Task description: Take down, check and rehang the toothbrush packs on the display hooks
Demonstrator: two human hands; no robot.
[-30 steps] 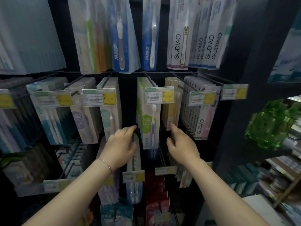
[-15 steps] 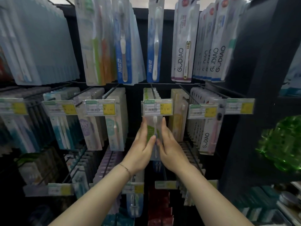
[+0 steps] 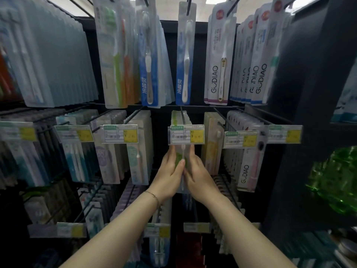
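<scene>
Toothbrush pack with green print [image 3: 181,154] sits at the front of the middle-row hook [image 3: 181,113], just below the price tag [image 3: 186,134], which hides whether it is on the hook. The left hand [image 3: 170,174] grips its left edge and the right hand [image 3: 200,176] its right edge, thumbs on the front. Yellow packs [image 3: 211,147] hang just beside it on the right.

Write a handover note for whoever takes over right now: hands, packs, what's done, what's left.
Left hand and right hand grip the front green pack by its sides, just below the price tag.
The pack's top is hidden behind the tag, so I cannot tell whether it hangs on the hook.
Done: pack gripped.
Left: take it down if hung, check it, rehang it.
</scene>
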